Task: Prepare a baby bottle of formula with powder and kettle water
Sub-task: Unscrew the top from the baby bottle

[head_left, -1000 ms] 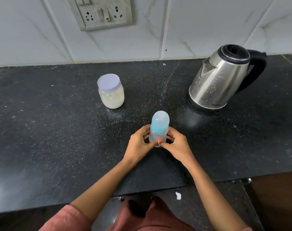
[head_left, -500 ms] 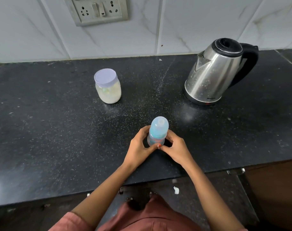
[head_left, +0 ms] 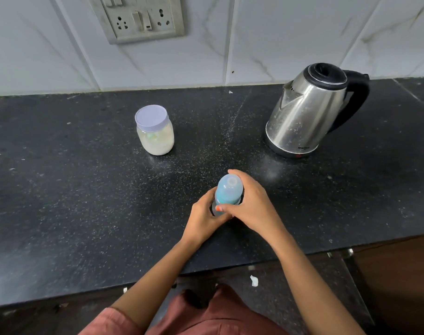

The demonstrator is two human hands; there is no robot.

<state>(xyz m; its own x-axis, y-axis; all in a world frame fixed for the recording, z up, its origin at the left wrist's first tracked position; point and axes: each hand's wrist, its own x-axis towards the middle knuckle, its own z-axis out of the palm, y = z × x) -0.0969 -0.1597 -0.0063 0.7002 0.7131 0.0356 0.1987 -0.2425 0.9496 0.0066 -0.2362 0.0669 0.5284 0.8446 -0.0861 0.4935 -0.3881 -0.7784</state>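
As hands (head_left: 202,220) (head_left: 253,206) grip bottle (head_left: 229,192), counter edge (head_left: 218,262) lies near.

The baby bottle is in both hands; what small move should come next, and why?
Probably lift the cap off with the right hand, while the left hand steadies the baby bottle: the cap is on, so neither powder nor water can go in.

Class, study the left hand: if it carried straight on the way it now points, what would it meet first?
The baby bottle, which the left hand grips from the side. Past it, that line seems to head toward the kettle, though depth is unclear.
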